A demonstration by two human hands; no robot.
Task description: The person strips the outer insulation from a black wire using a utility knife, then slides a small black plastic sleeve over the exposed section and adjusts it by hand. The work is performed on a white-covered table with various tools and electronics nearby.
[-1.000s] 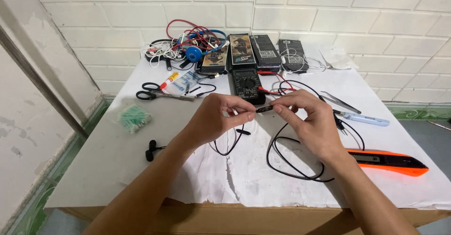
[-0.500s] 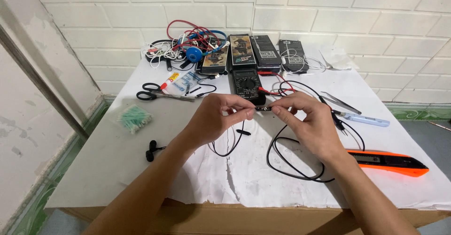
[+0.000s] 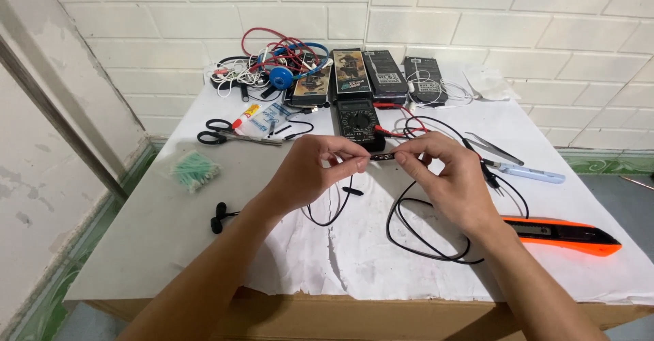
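Left hand [image 3: 310,174] and right hand [image 3: 449,177] each pinch, grip shut, one end of a small dark inline piece [image 3: 383,158] on a black cable [image 3: 415,235], held just above mid-bench, long axis running left-right, level. Along the far edge by the white brick wall stand four upright dark rectangular boxes [image 3: 368,75]; a black multimeter [image 3: 357,119] lies before them. Near the right bench [image 3: 136,245] edge lies an orange utility knife [image 3: 562,233]; open room front-left, beside green cotton swabs [image 3: 196,171].

White paper-covered surface [image 3: 204,245] carries scissors [image 3: 228,135], multimeter [image 3: 359,121], cotton swabs [image 3: 195,170], orange utility knife [image 3: 562,233], tangled cables [image 3: 269,68].
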